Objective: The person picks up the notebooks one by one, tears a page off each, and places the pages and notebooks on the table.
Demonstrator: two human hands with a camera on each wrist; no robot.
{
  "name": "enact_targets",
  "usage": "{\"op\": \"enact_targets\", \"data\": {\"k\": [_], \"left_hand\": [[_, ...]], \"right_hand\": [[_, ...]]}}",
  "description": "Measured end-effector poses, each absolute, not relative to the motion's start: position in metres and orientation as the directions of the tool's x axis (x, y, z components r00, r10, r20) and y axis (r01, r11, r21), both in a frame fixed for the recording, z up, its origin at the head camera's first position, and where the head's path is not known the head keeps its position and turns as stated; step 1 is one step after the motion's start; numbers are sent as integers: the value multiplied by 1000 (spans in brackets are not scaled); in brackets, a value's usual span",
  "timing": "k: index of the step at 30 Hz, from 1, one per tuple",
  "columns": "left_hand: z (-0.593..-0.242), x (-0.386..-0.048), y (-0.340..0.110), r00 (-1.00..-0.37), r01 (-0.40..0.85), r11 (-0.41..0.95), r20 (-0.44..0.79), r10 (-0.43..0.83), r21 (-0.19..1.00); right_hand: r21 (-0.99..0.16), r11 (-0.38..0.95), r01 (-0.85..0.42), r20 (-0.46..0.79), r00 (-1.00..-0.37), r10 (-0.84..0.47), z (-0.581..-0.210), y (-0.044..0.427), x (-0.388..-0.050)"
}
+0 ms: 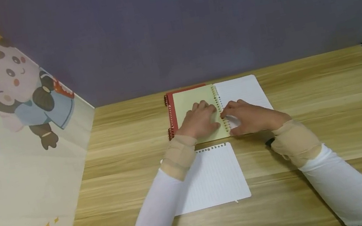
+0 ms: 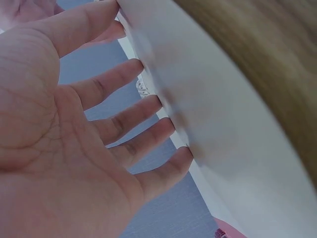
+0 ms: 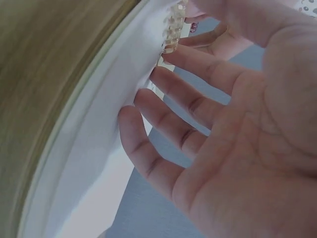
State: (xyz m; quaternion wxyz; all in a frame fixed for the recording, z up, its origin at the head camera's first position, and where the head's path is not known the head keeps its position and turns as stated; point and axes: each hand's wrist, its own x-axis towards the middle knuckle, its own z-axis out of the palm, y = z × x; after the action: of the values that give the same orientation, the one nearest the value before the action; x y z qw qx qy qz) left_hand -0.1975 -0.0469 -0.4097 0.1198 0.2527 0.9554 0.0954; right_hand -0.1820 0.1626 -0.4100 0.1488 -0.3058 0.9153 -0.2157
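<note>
An open spiral notebook lies on the table, with a pale yellow-green page (image 1: 185, 98) on its left and white lined pages (image 1: 242, 88) on its right. Light-coloured binding rings (image 1: 215, 93) run between the two sides, close up in the right wrist view too (image 3: 173, 30). My left hand (image 1: 200, 121) rests spread fingertips on the pale page. With its fingers slightly bent, my right hand (image 1: 248, 116) touches the white page beside the rings; the index fingertip is at the binding. Whether its thumb presses a ring is hard to see.
A red ring-bound cover (image 1: 171, 110) shows under the notebook's left side. Nearer me, a loose lined sheet with punched holes (image 1: 214, 179) lies on the wooden table (image 1: 340, 109), partly under the left forearm. A dark panel stands behind, and a cartoon-printed wall (image 1: 0, 161) at left.
</note>
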Motion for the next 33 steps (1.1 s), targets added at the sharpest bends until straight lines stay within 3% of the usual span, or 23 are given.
{"op": "enact_targets", "data": {"k": [11, 20, 28, 33], "left_hand": [[-409, -197, -46, -846, 456, 856, -179, 501, 242], [-409, -195, -47, -850, 439, 853, -176, 496, 282], [-408, -193, -48, -867, 387, 867, -195, 458, 315], [-408, -194, -47, -861, 385, 869, -218, 459, 310]], "right_hand": [[-383, 795, -470, -165, -812, -559, -401, 162, -176], [-284, 877, -387, -192, -874, -447, -390, 207, -189], [-368, 907, -206, -211, -931, -297, -395, 245, -207], [-458, 868, -193, -160, -942, -294, -404, 249, -216]]}}
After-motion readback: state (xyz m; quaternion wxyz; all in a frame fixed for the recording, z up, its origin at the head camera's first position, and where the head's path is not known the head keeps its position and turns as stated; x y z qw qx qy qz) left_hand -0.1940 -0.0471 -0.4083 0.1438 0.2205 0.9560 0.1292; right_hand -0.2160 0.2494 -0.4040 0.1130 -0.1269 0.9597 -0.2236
